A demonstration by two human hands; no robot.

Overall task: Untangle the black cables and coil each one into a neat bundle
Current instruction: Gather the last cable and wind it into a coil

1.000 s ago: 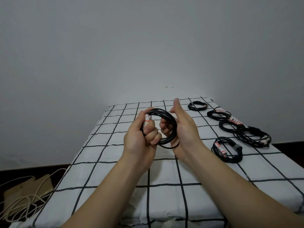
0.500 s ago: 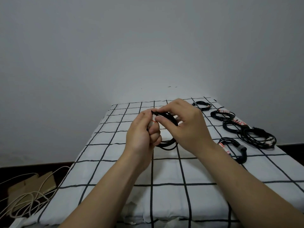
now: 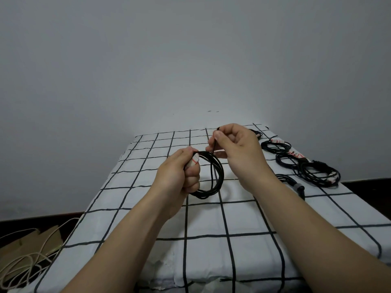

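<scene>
I'm holding the black cable coil [image 3: 218,178] in the air above the checked sheet [image 3: 203,218], my left hand [image 3: 179,178] clenching around the coil's left side so the loops are not springing apart. Just above the coil, my right hand [image 3: 234,149] is pinching the loose end [image 3: 214,147] between thumb and forefinger, probably for wrapping it round the loops. The finished bundles [image 3: 311,166] are lying right of the coil, out of the way.

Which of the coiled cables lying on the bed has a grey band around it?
The nearest bundle on the bed: a grey band wraps it, while the other bundles farther back show white-and-red tags.
</scene>
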